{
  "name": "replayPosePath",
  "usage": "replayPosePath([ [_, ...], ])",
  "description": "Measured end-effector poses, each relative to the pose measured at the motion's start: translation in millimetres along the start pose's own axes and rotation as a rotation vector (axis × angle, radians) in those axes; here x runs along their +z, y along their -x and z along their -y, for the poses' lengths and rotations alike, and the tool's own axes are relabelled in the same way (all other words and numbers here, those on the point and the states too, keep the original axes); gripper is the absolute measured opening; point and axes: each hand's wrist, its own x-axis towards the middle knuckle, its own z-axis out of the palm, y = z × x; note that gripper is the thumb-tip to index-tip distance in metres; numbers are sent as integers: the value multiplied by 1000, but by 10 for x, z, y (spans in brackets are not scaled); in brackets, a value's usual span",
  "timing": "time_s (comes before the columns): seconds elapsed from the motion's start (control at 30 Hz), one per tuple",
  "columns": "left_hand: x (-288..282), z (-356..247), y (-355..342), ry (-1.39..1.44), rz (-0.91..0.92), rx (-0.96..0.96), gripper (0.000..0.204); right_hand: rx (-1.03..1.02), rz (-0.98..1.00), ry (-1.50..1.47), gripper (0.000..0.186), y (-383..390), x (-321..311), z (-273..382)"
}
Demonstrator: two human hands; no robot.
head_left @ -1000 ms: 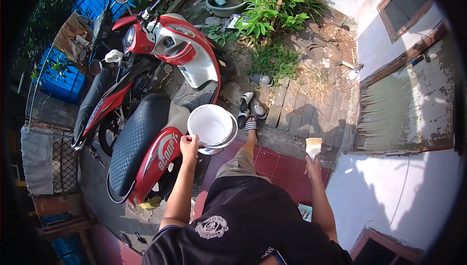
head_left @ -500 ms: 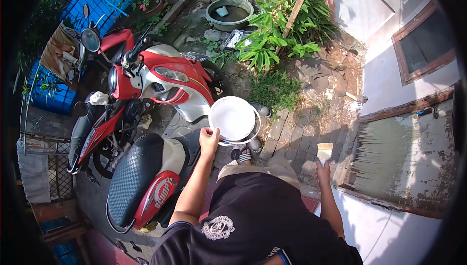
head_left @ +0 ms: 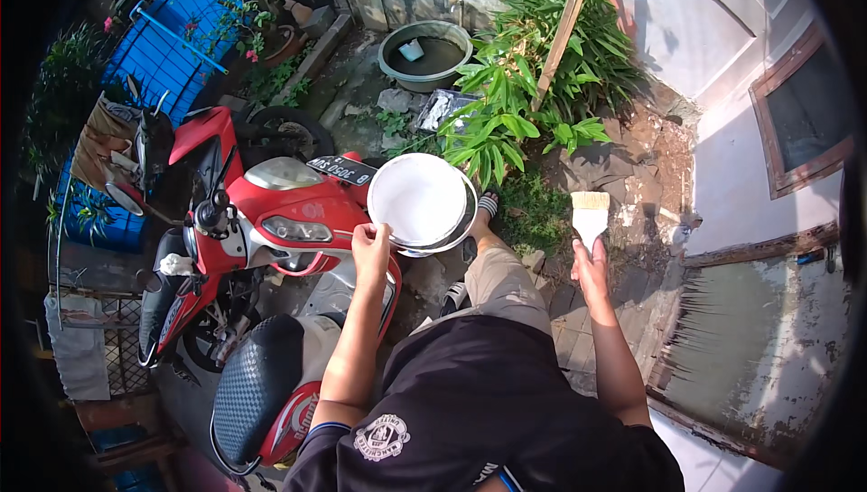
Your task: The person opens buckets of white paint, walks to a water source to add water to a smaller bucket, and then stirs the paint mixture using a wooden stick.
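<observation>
The left grip point(head_left: 370, 250) is closed on the edge of the white bucket point(head_left: 415, 196) before the body; the right grip point(head_left: 591, 271) firmly holds the brush point(head_left: 591, 217). Beyond, a basin point(head_left: 424, 83) contains a pale scoop point(head_left: 412, 50).

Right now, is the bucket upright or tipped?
Roughly upright: the white bucket shows its open mouth to the downward-looking camera, the left hand holding its rim.

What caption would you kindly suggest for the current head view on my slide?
Outdoors near a red-and-white scooter, the left hand holds a white bucket and the right hand a broad paintbrush.
</observation>
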Motion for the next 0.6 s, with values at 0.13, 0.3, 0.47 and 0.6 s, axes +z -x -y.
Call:
replayPosePath([
  [0.13,445,104,-841,-4,-30,-74,15,-2,43,-97,29,-909,412,129],
  [0.3,1110,55,-2034,-127,-38,-168,17,-61,-22,100,33,-2148,637,201],
  [0.47,1790,-202,-3206,-168,-102,-179,19,-40,-96,102,36,-3122,661,689],
  [0.6,2211,-595,-3967,-104,-62,-127,20,-16,-139,19,30,-3655,707,1144],
])
